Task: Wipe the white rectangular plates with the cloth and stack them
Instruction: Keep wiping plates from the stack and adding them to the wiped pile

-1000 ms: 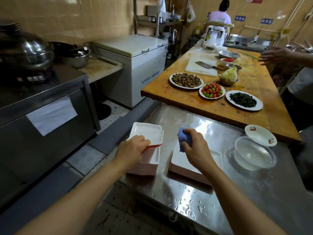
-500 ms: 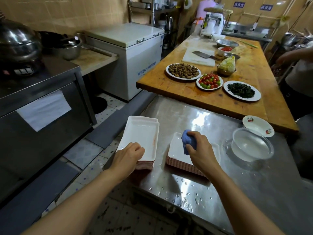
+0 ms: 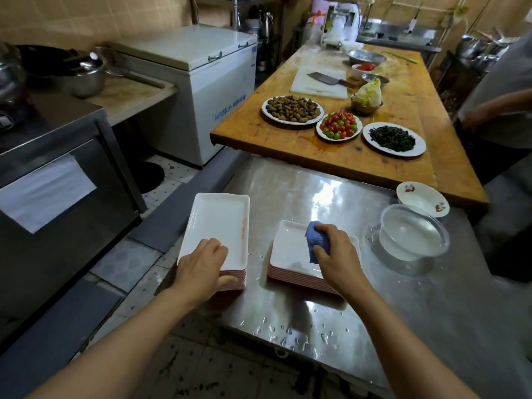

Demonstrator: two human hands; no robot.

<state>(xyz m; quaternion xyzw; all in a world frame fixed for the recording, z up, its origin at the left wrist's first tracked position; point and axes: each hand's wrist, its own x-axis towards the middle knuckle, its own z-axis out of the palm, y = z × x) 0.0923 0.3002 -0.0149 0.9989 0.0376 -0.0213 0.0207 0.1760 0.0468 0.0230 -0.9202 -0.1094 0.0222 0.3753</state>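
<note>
Nearest the camera, water drops dot the front edge of the steel surface (image 3: pixel 374 326). Just beyond them the two hands work side by side. The left hand (image 3: pixel 203 267) has its grip curled over the near end of the left stack of white rectangular plates (image 3: pixel 218 226), thumb against the pink-edged side of the pile and fingers on the top plate's rim. To its right, the right hand (image 3: pixel 335 256) has its grip pinched round a bunched blue cloth (image 3: pixel 315 240), pressing it onto the top plate of the right stack (image 3: pixel 290 251), which lies just beside the left one but apart from it.

The step in hand looks like wiping the uppermost plate of the right pile, while the left hand steadies the finished stack. The next move probably calls for sweeping the cloth across the whole plate, then lifting that plate over to the left pile and squaring its edges.

Beyond the right grip stands a clear bowl of water (image 3: pixel 413 236), then a small patterned dish (image 3: pixel 421 198), and farther off a wooden surface (image 3: pixel 331 156) carrying plates of food.
</note>
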